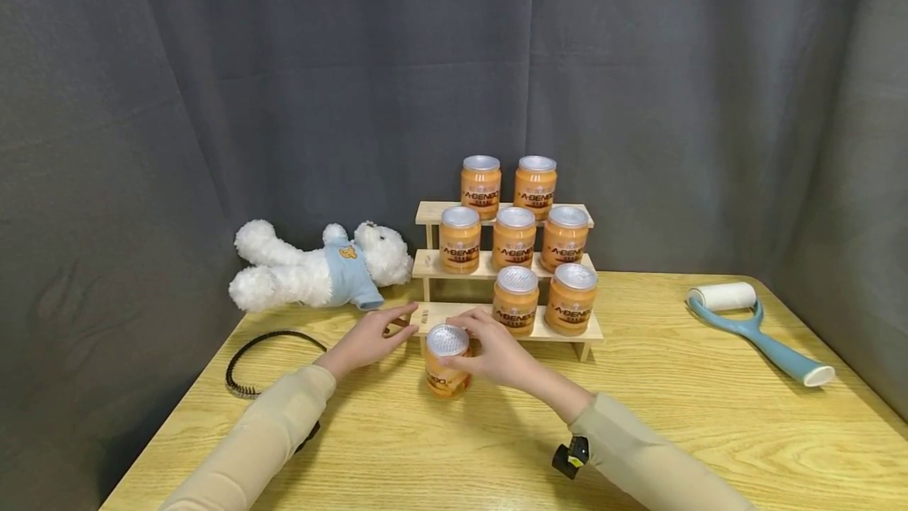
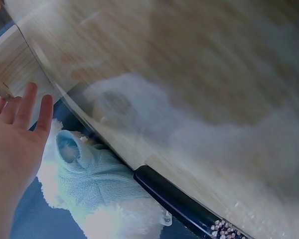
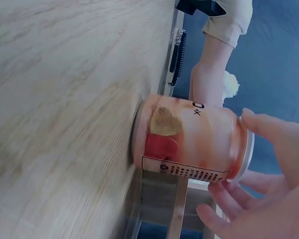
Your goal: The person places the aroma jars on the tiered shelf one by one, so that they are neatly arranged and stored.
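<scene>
My right hand (image 1: 494, 349) grips an orange can (image 1: 447, 377) with a silver lid, fingers and thumb around its upper rim. The can is upright in front of the wooden three-step display rack (image 1: 443, 310); in the right wrist view its base is at the tabletop, but whether it touches is unclear. My left hand (image 1: 369, 341) is at the left end of the rack's lowest step, fingers extended with a gap to the thumb. In the left wrist view those fingers (image 2: 26, 107) lie by a wooden edge. Several matching cans (image 1: 515, 239) stand on the three steps.
A white plush bear (image 1: 298, 274) in a blue shirt lies left of the rack. A black headband (image 1: 234, 361) rests near the table's left edge. At the right lies a blue-handled lint roller (image 1: 759, 330). Grey curtains (image 1: 340, 77) hang behind the wooden table (image 1: 674, 432).
</scene>
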Tool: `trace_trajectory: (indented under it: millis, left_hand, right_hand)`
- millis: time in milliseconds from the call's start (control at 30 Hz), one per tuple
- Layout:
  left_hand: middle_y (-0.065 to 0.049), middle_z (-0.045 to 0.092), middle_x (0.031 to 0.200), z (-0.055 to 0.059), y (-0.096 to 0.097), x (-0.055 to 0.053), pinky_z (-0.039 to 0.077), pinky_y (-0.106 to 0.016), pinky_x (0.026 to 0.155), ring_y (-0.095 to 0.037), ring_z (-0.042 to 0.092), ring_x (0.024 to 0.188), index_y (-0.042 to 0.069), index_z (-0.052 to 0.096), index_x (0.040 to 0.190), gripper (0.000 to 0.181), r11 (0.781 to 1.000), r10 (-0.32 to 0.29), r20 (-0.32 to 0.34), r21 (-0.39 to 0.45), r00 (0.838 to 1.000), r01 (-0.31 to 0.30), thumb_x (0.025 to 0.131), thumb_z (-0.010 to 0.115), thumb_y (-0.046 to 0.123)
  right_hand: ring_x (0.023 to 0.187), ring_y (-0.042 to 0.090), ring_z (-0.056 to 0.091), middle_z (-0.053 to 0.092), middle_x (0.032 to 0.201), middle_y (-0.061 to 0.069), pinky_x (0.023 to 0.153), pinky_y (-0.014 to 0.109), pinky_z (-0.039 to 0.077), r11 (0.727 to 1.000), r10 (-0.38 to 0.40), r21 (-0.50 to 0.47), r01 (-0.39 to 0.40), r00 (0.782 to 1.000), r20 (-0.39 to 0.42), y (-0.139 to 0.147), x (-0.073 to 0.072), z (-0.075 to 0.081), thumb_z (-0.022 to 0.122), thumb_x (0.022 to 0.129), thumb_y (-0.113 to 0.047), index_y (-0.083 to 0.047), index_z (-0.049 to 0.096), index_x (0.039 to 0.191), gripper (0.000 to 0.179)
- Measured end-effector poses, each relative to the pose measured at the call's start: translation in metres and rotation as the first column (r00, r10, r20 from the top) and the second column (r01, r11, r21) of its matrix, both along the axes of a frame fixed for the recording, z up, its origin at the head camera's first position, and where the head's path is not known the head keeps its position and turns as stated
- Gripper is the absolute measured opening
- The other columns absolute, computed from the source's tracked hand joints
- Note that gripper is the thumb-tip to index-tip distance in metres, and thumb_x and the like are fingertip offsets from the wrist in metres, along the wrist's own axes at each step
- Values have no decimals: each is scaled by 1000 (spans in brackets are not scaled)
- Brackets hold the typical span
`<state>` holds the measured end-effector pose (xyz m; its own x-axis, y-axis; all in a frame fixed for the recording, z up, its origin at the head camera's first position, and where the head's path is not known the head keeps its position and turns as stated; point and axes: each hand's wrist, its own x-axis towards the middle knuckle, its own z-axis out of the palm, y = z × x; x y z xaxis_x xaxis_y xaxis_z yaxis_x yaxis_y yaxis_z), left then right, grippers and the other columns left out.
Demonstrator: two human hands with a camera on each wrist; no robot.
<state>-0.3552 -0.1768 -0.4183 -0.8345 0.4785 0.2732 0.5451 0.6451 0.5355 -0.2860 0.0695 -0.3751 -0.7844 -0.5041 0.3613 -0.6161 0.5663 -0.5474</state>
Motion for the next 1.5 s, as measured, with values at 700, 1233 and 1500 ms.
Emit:
trace_trajectory:
  millis: [700,1233,1500]
  left_hand:
    - [-10,50,140,-2,0,2,51,-42,93,-24,62,108,9,46,139,52,1000,-9,-14,-4,1000,9,96,53,36]
    - [-11,52,137,-2,1,-1,51,-42,92,-24,62,108,9,47,139,51,1000,-13,-5,20,1000,13,96,53,36]
    - [-11,53,136,-1,0,0,51,-41,93,-24,62,108,10,47,139,51,1000,0,11,19,1000,0,95,54,36]
  right_hand:
    - [102,21,56,55,118,14,83,36,51,995,-19,-89,39,977,214,-9,8,-5,77,76,-37,1,50,125,68]
    - [79,12,61,65,104,7,64,19,51,995,77,-77,-71,994,82,-2,7,5,81,72,-33,-1,62,118,59]
    - [98,27,63,60,108,10,78,30,57,984,25,-177,-3,992,121,3,1,27,80,74,-28,-2,59,124,60]
